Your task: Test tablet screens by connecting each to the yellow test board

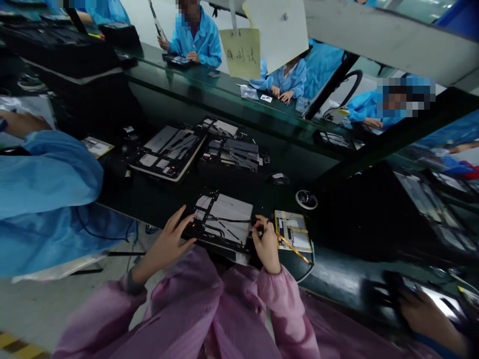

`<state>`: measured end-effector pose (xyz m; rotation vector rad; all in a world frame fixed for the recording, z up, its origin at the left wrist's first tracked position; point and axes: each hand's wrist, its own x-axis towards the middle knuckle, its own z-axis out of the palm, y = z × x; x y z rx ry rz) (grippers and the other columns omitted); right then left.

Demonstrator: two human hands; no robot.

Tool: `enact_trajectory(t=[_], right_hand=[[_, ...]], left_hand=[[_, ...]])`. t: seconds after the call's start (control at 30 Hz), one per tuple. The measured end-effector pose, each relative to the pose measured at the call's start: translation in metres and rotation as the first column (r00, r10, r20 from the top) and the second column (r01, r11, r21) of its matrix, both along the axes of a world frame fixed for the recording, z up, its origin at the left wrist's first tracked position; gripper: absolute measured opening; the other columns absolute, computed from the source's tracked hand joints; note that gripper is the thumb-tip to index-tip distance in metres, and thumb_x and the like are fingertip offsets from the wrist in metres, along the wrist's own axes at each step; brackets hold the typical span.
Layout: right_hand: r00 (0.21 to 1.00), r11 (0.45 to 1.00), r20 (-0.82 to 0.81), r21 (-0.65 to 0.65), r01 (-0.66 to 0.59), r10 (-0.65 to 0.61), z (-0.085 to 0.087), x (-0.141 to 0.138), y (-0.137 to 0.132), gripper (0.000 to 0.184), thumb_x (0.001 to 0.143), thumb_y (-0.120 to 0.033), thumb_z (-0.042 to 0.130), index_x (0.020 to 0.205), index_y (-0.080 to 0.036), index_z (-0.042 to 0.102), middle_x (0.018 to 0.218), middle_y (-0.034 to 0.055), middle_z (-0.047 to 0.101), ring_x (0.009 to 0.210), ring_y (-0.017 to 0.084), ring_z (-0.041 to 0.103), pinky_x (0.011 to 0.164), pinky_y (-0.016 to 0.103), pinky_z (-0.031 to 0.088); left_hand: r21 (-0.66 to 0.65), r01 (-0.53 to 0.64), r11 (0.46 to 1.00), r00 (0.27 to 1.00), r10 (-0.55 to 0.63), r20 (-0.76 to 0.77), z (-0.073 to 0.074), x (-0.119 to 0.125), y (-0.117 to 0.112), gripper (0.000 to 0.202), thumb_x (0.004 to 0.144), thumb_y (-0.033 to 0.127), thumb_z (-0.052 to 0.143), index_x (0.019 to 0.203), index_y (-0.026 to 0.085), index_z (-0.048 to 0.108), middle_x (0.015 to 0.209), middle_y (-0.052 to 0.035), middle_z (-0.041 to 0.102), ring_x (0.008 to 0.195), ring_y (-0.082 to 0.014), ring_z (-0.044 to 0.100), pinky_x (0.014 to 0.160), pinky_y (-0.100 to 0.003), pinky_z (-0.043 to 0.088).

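Observation:
In front of me on the dark green bench lies an opened tablet-like device (230,214), with pale grey battery panels, black strips and thin cables inside a black frame. My left hand (172,234) has its fingers spread, with the fingertips at the device's left edge. At the right edge my right hand (266,243) is closed, thumb and fingers pinched together. Whatever it pinches is dark and too small to make out. Just right of that hand lies a yellow-edged battery panel (294,230) with an orange ribbon strip (292,248) and a white cable beside it.
Stacked opened devices (168,152) and more device parts (235,152) lie farther back. A tape roll (306,199) sits to the right. A co-worker's blue sleeve (48,174) is close on the left; another person's hand (430,314) is at the lower right. A dark post crosses the right side.

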<state>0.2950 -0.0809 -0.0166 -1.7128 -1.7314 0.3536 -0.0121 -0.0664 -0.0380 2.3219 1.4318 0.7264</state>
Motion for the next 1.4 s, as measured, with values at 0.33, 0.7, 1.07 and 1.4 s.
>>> enact_trajectory(t=[0.33, 0.7, 1.07, 1.4], right_hand=[[0.911, 1.0, 0.412, -0.027, 0.0, 0.011, 0.016, -0.014, 0.023, 0.025, 0.074, -0.004, 0.052, 0.09, -0.02, 0.064, 0.092, 0.0083, 0.061, 0.089, 0.024, 0.053, 0.082, 0.038, 0.04], [0.933, 0.944, -0.159, 0.014, 0.329, -0.323, -0.011, 0.003, -0.016, 0.014, 0.086, -0.028, 0.042, 0.085, -0.021, 0.053, 0.093, 0.0091, 0.067, 0.088, 0.023, 0.061, 0.08, 0.037, 0.045], [0.923, 0.953, -0.241, -0.115, 0.282, -0.302, 0.003, -0.003, -0.011, 0.016, 0.085, -0.032, 0.039, 0.083, -0.022, 0.052, 0.102, 0.0112, 0.069, 0.096, 0.024, 0.063, 0.087, 0.04, 0.044], [0.634, 0.934, -0.696, -0.329, 0.136, -0.338, 0.032, 0.022, -0.006, 0.022, 0.08, -0.041, 0.055, 0.068, -0.022, 0.054, 0.098, 0.004, 0.07, 0.095, 0.022, 0.06, 0.083, 0.033, 0.043]], left_hand=[[-0.036, -0.053, 0.998, 0.998, 0.051, -0.037, -0.004, 0.006, -0.011, 0.05, 0.095, 0.041, 0.043, 0.141, 0.023, 0.035, 0.149, -0.0123, 0.037, 0.134, -0.0238, 0.042, 0.108, -0.039, 0.041], [0.029, -0.141, 0.99, 0.985, 0.137, 0.102, -0.011, 0.003, -0.007, 0.025, 0.091, 0.034, 0.053, 0.113, 0.024, 0.058, 0.125, -0.0097, 0.055, 0.114, -0.0254, 0.055, 0.098, -0.045, 0.048], [-0.037, -0.185, 0.982, 0.976, 0.188, 0.114, -0.007, 0.009, -0.014, 0.03, 0.09, 0.033, 0.052, 0.119, 0.025, 0.058, 0.14, -0.0104, 0.047, 0.121, -0.0287, 0.052, 0.095, -0.045, 0.049], [0.36, -0.09, 0.929, 0.965, -0.008, 0.262, 0.064, -0.007, 0.003, 0.02, 0.085, 0.013, 0.057, 0.096, 0.025, 0.068, 0.107, -0.0055, 0.058, 0.102, -0.0212, 0.058, 0.086, -0.035, 0.05]])
